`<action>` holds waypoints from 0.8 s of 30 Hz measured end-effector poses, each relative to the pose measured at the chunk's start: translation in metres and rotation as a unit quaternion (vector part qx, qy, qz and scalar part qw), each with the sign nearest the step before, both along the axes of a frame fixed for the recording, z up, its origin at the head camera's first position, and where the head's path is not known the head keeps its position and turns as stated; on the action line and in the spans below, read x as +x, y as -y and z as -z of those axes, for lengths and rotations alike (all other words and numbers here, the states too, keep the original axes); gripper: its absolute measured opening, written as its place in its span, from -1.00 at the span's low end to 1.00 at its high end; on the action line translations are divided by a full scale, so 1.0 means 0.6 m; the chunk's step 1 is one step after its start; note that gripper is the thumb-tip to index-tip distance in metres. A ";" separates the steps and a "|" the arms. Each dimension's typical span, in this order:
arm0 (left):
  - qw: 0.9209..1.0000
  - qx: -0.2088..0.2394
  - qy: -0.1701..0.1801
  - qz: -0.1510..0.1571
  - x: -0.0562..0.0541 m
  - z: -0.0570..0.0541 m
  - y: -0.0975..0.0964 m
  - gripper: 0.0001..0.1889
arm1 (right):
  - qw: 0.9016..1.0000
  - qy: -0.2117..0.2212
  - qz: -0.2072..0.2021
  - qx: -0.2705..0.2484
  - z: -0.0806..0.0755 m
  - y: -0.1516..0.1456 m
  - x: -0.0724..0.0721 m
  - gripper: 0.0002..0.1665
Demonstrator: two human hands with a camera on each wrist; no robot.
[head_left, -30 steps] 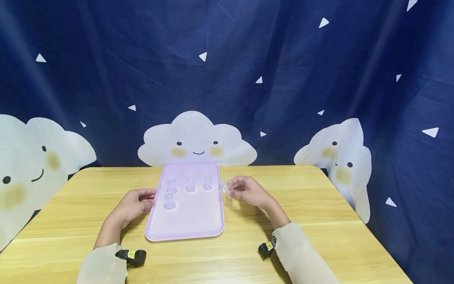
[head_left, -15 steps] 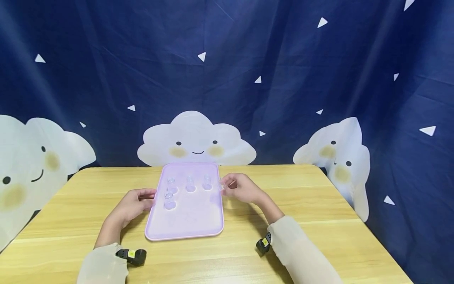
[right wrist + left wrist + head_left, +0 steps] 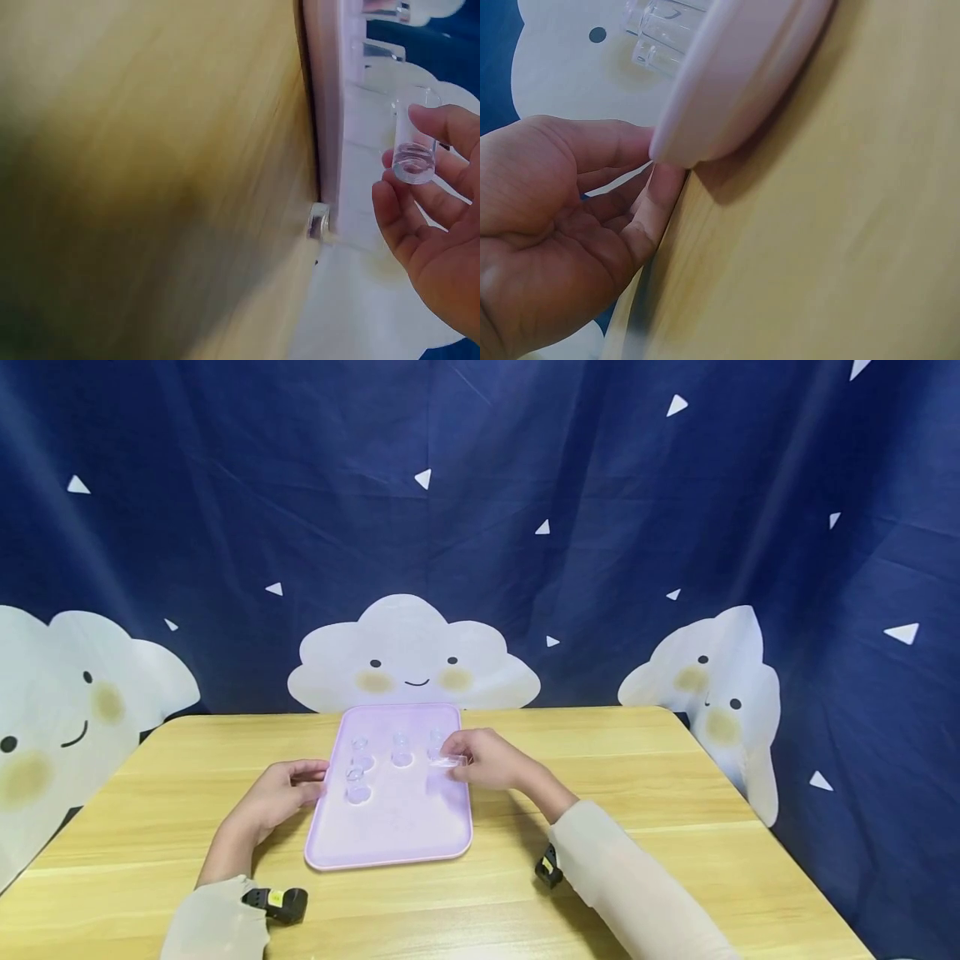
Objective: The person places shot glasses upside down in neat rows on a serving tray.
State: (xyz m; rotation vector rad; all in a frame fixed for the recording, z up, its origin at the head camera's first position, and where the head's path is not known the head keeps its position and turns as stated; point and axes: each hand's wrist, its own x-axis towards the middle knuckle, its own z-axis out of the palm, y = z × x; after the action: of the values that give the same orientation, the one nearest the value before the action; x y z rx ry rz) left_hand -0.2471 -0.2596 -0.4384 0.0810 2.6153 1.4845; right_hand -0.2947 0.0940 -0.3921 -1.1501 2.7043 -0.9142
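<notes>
My right hand (image 3: 489, 760) holds a small clear glass (image 3: 414, 154) between thumb and fingers, above the right side of a pale lilac tray (image 3: 397, 835). In the right wrist view the glass has a thick base and the right hand's fingers curve around it. My left hand (image 3: 281, 793) is at the tray's left rim, thumb and forefinger touching its outer edge; their tips are partly hidden in the left wrist view. Several more clear glasses stand on the tray: one front left (image 3: 357, 787), one behind it (image 3: 362, 753), and others along the back, including a middle glass (image 3: 401, 750).
The tray lies on a light wooden table (image 3: 645, 877). A dark blue curtain (image 3: 480, 527) with white clouds hangs behind. Each sleeve carries a black wrist camera, such as the left one (image 3: 276, 903).
My right hand has moved left from beside the tray to over its right side, carrying the clear glass. The left hand stays at the rim, and the glasses on the tray have not moved.
</notes>
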 end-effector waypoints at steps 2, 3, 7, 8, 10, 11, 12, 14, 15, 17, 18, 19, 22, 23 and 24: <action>1.000 0.002 -0.001 0.002 0.000 0.000 -0.001 -0.49 | 1.000 -0.005 -0.005 0.014 -0.003 0.007 0.001 -0.71; 1.000 0.001 -0.002 0.003 0.000 0.000 -0.001 -0.49 | 1.000 -0.006 -0.007 0.020 -0.005 0.010 0.001 -0.72; 1.000 -0.002 -0.004 0.004 0.000 -0.001 0.000 -0.49 | 0.999 -0.008 -0.010 0.043 -0.015 0.027 0.001 -0.70; 1.000 -0.004 -0.005 0.003 -0.001 -0.001 0.000 -0.49 | 0.999 -0.006 -0.011 0.048 -0.017 0.031 0.001 -0.70; 1.000 -0.007 -0.003 0.002 -0.001 -0.002 0.001 -0.49 | 0.998 -0.002 -0.013 0.057 -0.022 0.038 0.000 -0.68; 1.000 -0.010 -0.002 0.000 -0.001 -0.002 0.001 -0.49 | 0.998 0.000 -0.014 0.062 -0.023 0.041 -0.001 -0.67; 1.000 -0.012 0.000 0.000 -0.001 -0.002 0.001 -0.49 | 0.998 0.003 -0.015 0.066 -0.025 0.044 -0.001 -0.66; 1.000 -0.014 0.001 0.000 -0.001 -0.002 0.002 -0.48 | 0.997 0.003 -0.016 0.074 -0.027 0.049 -0.003 -0.65; 1.000 -0.013 0.002 0.000 -0.001 -0.001 0.002 -0.48 | 0.997 0.004 -0.017 0.076 -0.029 0.052 -0.003 -0.64; 1.000 -0.010 0.002 0.000 -0.001 -0.001 0.002 -0.48 | 0.997 0.002 -0.021 0.080 -0.031 0.056 -0.005 -0.64; 1.000 -0.008 0.002 0.000 -0.001 0.000 0.002 -0.48 | 0.996 0.000 -0.024 0.083 -0.032 0.058 -0.005 -0.64; 1.000 -0.007 0.002 0.001 -0.001 0.000 0.001 -0.49 | 0.996 -0.003 -0.026 0.087 -0.033 0.060 -0.006 -0.64; 1.000 -0.005 0.004 -0.002 -0.002 0.001 0.000 -0.49 | 0.995 -0.006 -0.033 0.096 -0.035 0.067 -0.008 -0.66; 1.000 -0.006 0.004 -0.001 -0.002 0.001 0.000 -0.49 | 0.995 -0.007 -0.034 0.099 -0.035 0.070 -0.009 -0.66; 1.000 -0.007 0.003 0.000 -0.002 0.001 0.000 -0.49 | 0.994 -0.008 -0.034 0.102 -0.035 0.072 -0.010 -0.66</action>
State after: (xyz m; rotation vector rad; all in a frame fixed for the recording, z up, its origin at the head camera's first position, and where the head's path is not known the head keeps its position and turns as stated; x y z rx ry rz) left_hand -0.2486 -0.2595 -0.4391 0.0741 2.6196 1.4648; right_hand -0.3007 0.0507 -0.3713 -1.2010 2.6764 -0.6066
